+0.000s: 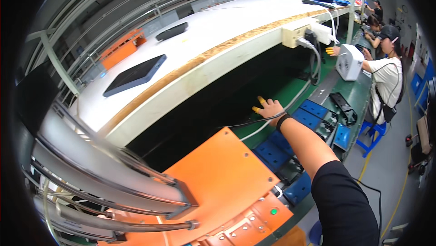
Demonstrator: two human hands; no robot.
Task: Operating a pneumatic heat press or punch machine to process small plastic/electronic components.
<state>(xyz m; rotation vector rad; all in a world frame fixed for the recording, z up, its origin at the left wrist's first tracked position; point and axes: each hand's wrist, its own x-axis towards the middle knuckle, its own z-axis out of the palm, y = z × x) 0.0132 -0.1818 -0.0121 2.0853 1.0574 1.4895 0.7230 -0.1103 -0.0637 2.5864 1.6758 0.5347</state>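
My right arm comes up from the lower right in a black sleeve, with a dark band at the wrist. My right hand [271, 109] reaches over the bench, fingers stretched apart, with yellow covers on two fingertips. It appears to hold nothing. A thin black cable [240, 124] runs by the hand and wrist; whether they touch, I cannot tell. Beneath the forearm lie several blue rectangular pieces [271, 153] with dark holes. An orange machine [222, 162] with metal cylinders [106, 155] and a green button [274, 211] stands left of the arm. My left hand is out of view.
A white shelf [218, 23] runs above the green bench, bearing a dark tablet-like device [135, 76] and an orange box [122, 48]. A power strip [295, 35] with cables hangs at its edge. A white fan [349, 62] stands before a seated co-worker [386, 78]; a black frame [344, 108] lies nearer.
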